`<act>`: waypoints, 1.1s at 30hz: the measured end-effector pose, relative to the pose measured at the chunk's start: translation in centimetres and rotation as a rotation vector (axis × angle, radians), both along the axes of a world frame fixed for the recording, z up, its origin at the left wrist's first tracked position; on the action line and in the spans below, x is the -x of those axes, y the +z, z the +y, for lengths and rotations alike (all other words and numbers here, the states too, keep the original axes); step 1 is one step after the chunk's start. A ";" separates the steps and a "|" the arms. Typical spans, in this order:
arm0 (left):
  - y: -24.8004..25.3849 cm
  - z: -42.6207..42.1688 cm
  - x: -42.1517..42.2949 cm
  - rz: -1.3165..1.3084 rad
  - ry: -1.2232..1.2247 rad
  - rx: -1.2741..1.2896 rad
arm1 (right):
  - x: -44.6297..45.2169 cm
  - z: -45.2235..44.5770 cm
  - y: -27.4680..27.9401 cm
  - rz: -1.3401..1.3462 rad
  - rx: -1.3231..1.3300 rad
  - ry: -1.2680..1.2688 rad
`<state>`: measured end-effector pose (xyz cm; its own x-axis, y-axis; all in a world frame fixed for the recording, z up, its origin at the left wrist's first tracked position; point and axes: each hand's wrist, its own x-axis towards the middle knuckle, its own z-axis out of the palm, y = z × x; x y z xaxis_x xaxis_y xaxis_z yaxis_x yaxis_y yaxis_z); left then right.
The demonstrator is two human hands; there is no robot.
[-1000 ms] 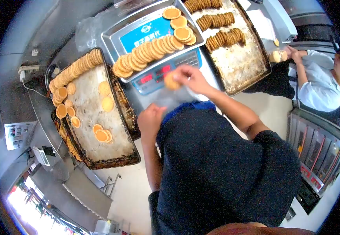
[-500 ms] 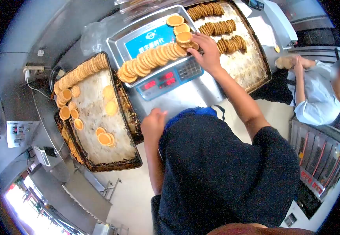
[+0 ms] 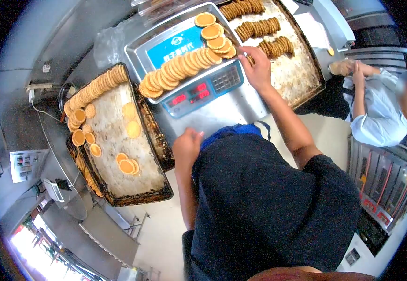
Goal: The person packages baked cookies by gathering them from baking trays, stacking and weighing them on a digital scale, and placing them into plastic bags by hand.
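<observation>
My right hand (image 3: 258, 72) is beside the right edge of the scale's steel pan (image 3: 138, 63), fingers bent toward the thumb. A small brown edge shows between thumb and forefinger; what it belongs to is unclear. Just left of those fingers, several round cookies (image 3: 216, 43) with orange-brown faces lie overlapping in the pan. A long leaning row of cookies (image 3: 180, 71) runs along the pan's near side. Red digits glow on the digital scale (image 3: 192, 100) below. My left hand (image 3: 187, 146) hangs loosely closed in front of my body, with nothing visible in it.
At left, a dark-rimmed baking tray (image 3: 114, 185) holds a cookie row and scattered cookies. Behind my right hand, another baking tray (image 3: 299, 82) carries rows of darker cookies (image 3: 276, 47). Clear plastic bags (image 3: 110, 47) lie behind. A person (image 3: 377, 112) in a light shirt stands at right.
My right hand has let go of the cookies at the pan's right end and moved right, past the pan's edge. Those cookies now lie fanned out. My left hand has barely moved.
</observation>
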<state>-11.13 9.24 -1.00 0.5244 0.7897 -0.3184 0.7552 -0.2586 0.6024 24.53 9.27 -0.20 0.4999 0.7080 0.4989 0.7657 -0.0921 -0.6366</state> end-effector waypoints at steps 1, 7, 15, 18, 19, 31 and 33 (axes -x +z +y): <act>0.1 0.0 0.0 0.000 -0.007 0.004 | 0.1 0.0 -0.1 0.021 -0.001 0.008; -0.4 -0.1 0.4 0.063 -0.049 -0.008 | 0.9 -0.7 -0.3 0.101 0.080 0.005; -0.9 -0.4 0.7 0.112 -0.067 0.032 | 0.7 -1.2 -0.4 0.180 0.100 -0.032; -0.7 -0.5 0.5 0.107 -0.071 0.030 | 0.4 -1.1 -0.6 0.142 0.132 -0.014; -0.6 -0.4 0.3 0.092 -0.075 0.012 | 0.4 -1.0 -0.6 0.143 0.131 -0.011; 0.4 -0.1 0.0 0.151 -0.130 0.041 | -1.2 3.0 1.5 -0.226 0.376 0.316; 0.0 0.0 0.1 0.159 -0.147 0.054 | -2.3 5.0 1.6 -0.321 0.440 0.373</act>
